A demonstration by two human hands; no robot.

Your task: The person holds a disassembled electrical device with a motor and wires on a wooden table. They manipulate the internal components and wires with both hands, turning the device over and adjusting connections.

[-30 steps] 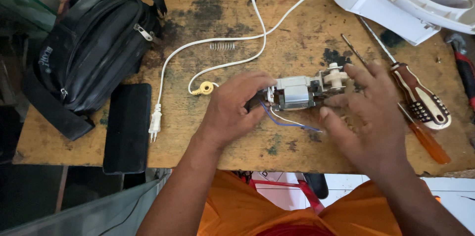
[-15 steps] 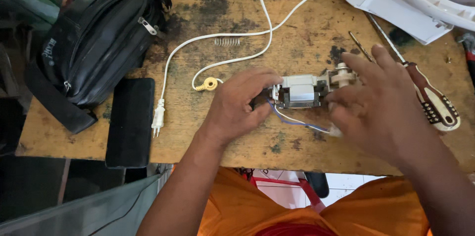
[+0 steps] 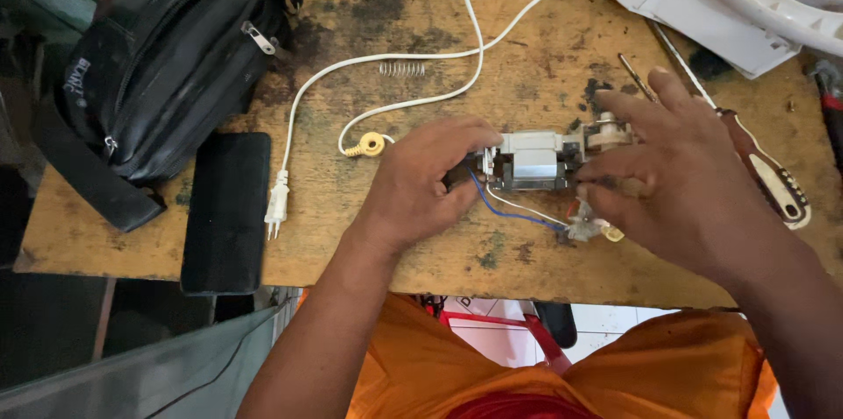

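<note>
- Small electric motor [image 3: 531, 160], grey metal block with a shaft end, sits on the worn wooden table [image 3: 439, 24], a little right of its middle; I use the motor as my landmark.
- My left hand [image 3: 426, 182] grips the motor's left end, fingers curled round it, thumb underneath.
- My right hand [image 3: 694, 182] is on the motor's right end; thumb and forefinger pinch at the shaft side, other fingers spread loose above.
- Blue and white wires [image 3: 514, 208] trail from under the motor toward the near edge, ending at a small bundle of bits [image 3: 588, 226] just below my right hand.
- Yellow ring-shaped part [image 3: 371, 144] lies left of the motor, at the end of the white cord [image 3: 421, 54].
- Cord's plug [image 3: 277, 205] is further left, near the black phone [image 3: 224, 213].
- Small spring [image 3: 402, 68] lies above and left of the motor.
- Black bag [image 3: 167, 68] is far left of the motor.
- Screwdriver [image 3: 764, 169] lies right of the motor, partly under my right hand.
- White plastic housing [image 3: 702, 6] is up and right of the motor.
</note>
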